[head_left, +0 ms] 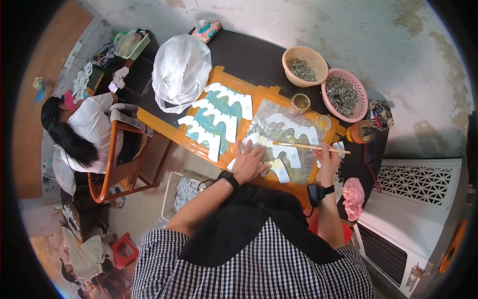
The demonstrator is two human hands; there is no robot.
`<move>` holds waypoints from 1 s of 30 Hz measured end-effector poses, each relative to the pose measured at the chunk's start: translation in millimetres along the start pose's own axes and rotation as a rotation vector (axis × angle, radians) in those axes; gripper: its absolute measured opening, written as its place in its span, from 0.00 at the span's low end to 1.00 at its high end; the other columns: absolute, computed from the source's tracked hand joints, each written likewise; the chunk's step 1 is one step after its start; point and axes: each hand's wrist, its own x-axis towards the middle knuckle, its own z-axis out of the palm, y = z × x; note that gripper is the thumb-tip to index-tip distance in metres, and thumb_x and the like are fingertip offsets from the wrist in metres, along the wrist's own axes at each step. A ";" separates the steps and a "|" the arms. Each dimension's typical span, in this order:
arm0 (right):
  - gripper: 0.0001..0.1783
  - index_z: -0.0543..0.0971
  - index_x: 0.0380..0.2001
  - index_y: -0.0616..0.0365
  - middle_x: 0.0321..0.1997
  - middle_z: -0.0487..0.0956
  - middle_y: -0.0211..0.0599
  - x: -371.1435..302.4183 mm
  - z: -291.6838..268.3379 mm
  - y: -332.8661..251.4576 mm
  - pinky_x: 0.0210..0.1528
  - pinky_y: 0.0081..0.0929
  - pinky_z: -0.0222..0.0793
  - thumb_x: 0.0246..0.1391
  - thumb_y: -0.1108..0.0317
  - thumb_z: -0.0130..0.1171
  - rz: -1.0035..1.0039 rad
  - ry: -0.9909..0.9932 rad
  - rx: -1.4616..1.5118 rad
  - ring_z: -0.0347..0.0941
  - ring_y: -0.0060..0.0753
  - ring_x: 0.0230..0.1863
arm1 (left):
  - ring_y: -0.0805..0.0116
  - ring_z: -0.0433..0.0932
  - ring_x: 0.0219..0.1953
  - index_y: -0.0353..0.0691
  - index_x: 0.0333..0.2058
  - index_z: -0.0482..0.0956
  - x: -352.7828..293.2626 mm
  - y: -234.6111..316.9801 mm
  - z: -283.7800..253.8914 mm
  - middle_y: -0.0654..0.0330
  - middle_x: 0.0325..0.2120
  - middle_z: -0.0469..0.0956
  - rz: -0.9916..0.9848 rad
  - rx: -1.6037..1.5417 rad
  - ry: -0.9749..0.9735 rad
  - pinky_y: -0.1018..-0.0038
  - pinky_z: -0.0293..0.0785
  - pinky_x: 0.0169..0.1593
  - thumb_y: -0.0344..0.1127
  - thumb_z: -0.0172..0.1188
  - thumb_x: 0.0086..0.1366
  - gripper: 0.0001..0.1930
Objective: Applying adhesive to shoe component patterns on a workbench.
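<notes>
My right hand point(327, 160) grips the thin wooden handle of a brush point(301, 146); the brush's tip points left, over a white scalloped piece point(292, 156). Fingers spread, my left hand point(249, 160) lies flat at the left end of the white pieces and holds nothing I can see. Just right of it is a shorter curved piece with a yellowish edge point(279, 171). Farther back on the clear plastic sheet point(259, 115) lies another scalloped piece point(294, 126). To the left, several similar white pieces point(226, 124) overlap on a teal patch.
Beyond the sheet stand a small jar point(300, 103), a peach bowl point(291, 55) and a pink basket point(359, 110) of metal parts. A white plastic bag point(180, 70) sits back left, pink cloth point(353, 199) at right. Another person point(89, 132) sits at left.
</notes>
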 end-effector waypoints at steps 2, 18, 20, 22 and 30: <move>0.10 0.74 0.37 0.63 0.32 0.78 0.35 0.3 7.8 5.3 0.34 0.21 0.78 0.60 0.66 0.58 -0.007 -0.014 -0.002 0.79 0.27 0.30 | 0.49 0.59 0.64 0.43 0.59 0.68 -0.3 0.0 1.6 0.59 0.56 0.69 0.008 0.010 0.005 0.37 0.44 0.64 0.61 0.51 0.62 0.34; 0.09 0.75 0.36 0.64 0.33 0.79 0.38 1.2 4.1 8.7 0.33 0.20 0.78 0.60 0.67 0.58 -0.050 0.017 -0.009 0.79 0.27 0.30 | 0.51 0.61 0.63 0.44 0.59 0.68 0.1 1.7 2.5 0.59 0.56 0.69 0.004 0.082 0.018 0.38 0.45 0.64 0.60 0.53 0.61 0.34; 0.09 0.74 0.36 0.63 0.33 0.78 0.36 2.8 9.8 17.8 0.34 0.20 0.78 0.59 0.67 0.59 -0.018 -0.005 0.012 0.79 0.28 0.30 | 0.51 0.61 0.63 0.44 0.59 0.68 0.3 2.1 1.3 0.59 0.56 0.69 0.001 0.072 0.014 0.38 0.45 0.64 0.60 0.54 0.61 0.34; 0.09 0.74 0.36 0.62 0.32 0.77 0.35 1.8 6.3 21.9 0.33 0.21 0.78 0.59 0.67 0.59 0.005 -0.006 0.017 0.79 0.28 0.30 | 0.50 0.61 0.63 0.44 0.59 0.67 2.1 1.4 1.0 0.58 0.56 0.69 0.005 0.044 0.014 0.39 0.45 0.64 0.60 0.54 0.61 0.34; 0.12 0.74 0.37 0.65 0.33 0.79 0.39 0.9 -31.1 13.0 0.35 0.22 0.79 0.58 0.65 0.61 0.006 0.045 -0.053 0.80 0.30 0.32 | 0.49 0.59 0.64 0.43 0.58 0.69 0.0 1.4 5.1 0.59 0.55 0.70 0.007 0.050 0.024 0.36 0.45 0.63 0.61 0.56 0.59 0.35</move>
